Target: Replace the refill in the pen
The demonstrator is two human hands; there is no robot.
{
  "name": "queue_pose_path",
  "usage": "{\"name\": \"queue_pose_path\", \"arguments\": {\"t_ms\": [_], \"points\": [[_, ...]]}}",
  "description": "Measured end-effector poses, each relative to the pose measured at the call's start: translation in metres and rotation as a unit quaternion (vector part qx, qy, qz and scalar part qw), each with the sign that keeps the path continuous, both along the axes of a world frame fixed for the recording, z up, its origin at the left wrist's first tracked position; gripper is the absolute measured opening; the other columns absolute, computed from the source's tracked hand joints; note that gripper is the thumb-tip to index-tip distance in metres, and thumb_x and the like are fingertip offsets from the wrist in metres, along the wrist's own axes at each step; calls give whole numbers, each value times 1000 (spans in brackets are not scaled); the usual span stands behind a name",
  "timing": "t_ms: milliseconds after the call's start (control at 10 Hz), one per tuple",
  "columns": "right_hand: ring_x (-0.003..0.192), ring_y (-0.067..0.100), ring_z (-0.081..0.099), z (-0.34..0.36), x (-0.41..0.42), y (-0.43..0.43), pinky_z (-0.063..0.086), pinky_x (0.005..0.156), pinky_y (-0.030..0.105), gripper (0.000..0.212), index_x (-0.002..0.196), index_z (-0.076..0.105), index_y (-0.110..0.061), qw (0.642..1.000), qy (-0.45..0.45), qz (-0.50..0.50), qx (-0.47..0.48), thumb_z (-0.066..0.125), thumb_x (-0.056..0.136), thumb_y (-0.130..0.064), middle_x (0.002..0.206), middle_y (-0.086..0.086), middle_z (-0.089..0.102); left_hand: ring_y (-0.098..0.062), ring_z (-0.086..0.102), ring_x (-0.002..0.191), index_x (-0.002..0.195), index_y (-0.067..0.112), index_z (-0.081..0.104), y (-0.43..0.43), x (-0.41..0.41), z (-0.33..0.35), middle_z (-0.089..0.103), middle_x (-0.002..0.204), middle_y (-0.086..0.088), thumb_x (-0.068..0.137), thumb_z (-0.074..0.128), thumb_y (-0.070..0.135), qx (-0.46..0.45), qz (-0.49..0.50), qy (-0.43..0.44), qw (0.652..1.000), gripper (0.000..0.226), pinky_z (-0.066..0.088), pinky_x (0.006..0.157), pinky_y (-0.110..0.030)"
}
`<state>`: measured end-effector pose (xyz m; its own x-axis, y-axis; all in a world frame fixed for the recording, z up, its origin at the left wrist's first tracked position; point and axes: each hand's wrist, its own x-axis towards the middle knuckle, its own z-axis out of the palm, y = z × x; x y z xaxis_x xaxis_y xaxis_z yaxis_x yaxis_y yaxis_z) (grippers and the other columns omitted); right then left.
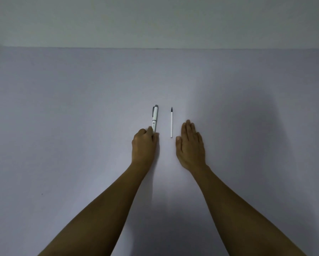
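Observation:
A white pen (pixel 155 117) with a grey clip and grey cap end lies on the table, pointing away from me. My left hand (pixel 144 145) is curled around its near end, which the fingers hide. A thin white refill (pixel 171 124) with a dark tip lies alone just right of the pen, parallel to it. My right hand (pixel 191 145) rests flat, palm down, fingers together, right of the refill and not touching it.
The pale lilac table surface (pixel 81 108) stretches wide on both sides. Its far edge meets a plain grey wall (pixel 155 21). A soft shadow falls on the table at the right.

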<state>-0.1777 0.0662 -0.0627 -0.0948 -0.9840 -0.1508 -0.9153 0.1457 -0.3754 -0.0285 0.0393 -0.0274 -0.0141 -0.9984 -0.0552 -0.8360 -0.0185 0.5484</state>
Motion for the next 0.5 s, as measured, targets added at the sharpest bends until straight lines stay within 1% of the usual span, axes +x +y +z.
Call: {"name": "queue_pose_path", "arguments": {"t_ms": [100,200,300,400,500], "points": [[146,21,3,-1,1,1,4,118,36,55,146,8,-7,1000,21,5,-3,26,98,-28,158,11,6,-19,38,58,89,-2,58,-2,-3,-3,43,67,-7,91,52,15,-5,4,-2,1000,19,29,54,-28],[146,21,2,-4,1,1,3,118,35,56,146,6,-8,1000,31,5,0,26,98,-28,158,10,5,-19,40,60,90,-1,58,-3,-5,-8,50,71,-11,91,52,17,-2,21,-6,1000,19,33,56,-28],[146,21,2,-2,1,1,2,117,35,55,146,5,-8,1000,25,10,-2,25,98,-28,158,10,5,-19,40,60,85,1,56,-2,-5,-10,52,72,-13,91,52,19,-3,24,-2,1000,19,33,56,-29],[146,20,2,1,1,-1,2,118,35,54,146,7,-8,1000,-2,-4,-7,24,99,-28,158,10,6,-20,41,59,78,4,51,-2,-4,-9,48,69,-9,90,55,26,-4,39,12,999,26,33,56,-29],[146,19,4,5,-1,-2,4,118,35,52,145,11,-7,999,-46,-18,-5,25,99,-27,158,10,9,-19,41,61,78,4,50,1,-1,-7,46,69,-8,90,54,30,-8,46,20,999,29,33,57,-29]]}}
